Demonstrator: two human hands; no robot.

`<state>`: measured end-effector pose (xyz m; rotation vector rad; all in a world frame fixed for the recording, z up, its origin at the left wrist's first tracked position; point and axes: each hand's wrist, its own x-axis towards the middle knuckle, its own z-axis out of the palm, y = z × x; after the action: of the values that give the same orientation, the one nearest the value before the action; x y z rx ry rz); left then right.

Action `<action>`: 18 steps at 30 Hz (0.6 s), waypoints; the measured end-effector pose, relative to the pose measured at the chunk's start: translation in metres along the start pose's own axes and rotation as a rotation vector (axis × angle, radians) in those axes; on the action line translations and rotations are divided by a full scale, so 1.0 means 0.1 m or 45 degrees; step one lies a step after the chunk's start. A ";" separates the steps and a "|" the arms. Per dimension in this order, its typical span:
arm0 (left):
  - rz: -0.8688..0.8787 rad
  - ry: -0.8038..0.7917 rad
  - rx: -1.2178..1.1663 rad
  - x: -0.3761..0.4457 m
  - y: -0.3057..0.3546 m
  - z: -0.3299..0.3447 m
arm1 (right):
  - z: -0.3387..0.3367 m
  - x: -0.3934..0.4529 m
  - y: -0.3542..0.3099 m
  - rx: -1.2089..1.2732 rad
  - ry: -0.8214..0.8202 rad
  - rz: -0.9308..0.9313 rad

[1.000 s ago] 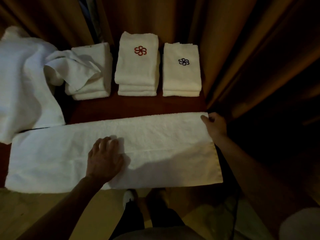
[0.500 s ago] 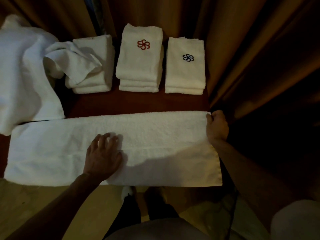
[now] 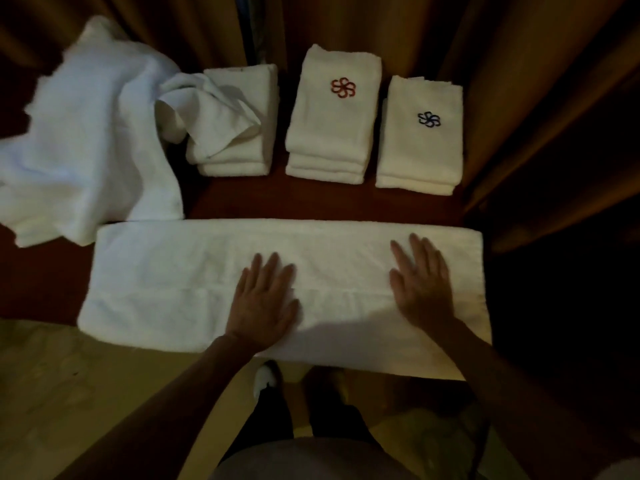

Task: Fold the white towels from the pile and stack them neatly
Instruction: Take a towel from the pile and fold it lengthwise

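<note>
- towel (image 3: pixel 194 282) folded into a long strip, lying across near edge of the dark red table (image 3: pixel 311 206)
- left hand (image 3: pixel 265 299) flat on its middle, fingers straight
- right hand (image 3: pixel 422 282) flat near its right end, fingers spread
- three folded stacks (image 3: pixel 329 133) behind, loose pile (image 3: pixel 90 140) far left, draped onto leftmost stack

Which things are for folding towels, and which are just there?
For the job: long towel under left hand and right hand; unfolded pile; three folded stacks.

Just there: curtain, white shoe.
</note>
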<state>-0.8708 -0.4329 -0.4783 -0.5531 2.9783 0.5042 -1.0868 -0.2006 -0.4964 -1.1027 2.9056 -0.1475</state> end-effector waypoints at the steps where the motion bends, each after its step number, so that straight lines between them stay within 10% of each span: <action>1: 0.057 0.024 -0.075 0.03 -0.01 -0.01 | -0.04 0.04 0.03 -0.019 -0.024 0.060; 6: -0.068 0.329 -0.191 0.16 -0.28 -0.26 | -0.30 0.31 -0.61 0.061 -0.039 0.146; 11: -0.254 0.065 0.087 0.41 -0.63 -0.20 | -0.02 0.41 -1.76 0.149 -0.112 0.011; 18: -0.354 0.118 0.153 0.11 -1.43 -0.23 | 0.23 0.35 -1.71 -0.021 0.018 -0.071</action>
<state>-0.8294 -0.5703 -0.5014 -0.9829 2.9205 0.2816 -0.9984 -0.3524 -0.5020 -1.1905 2.8946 -0.1338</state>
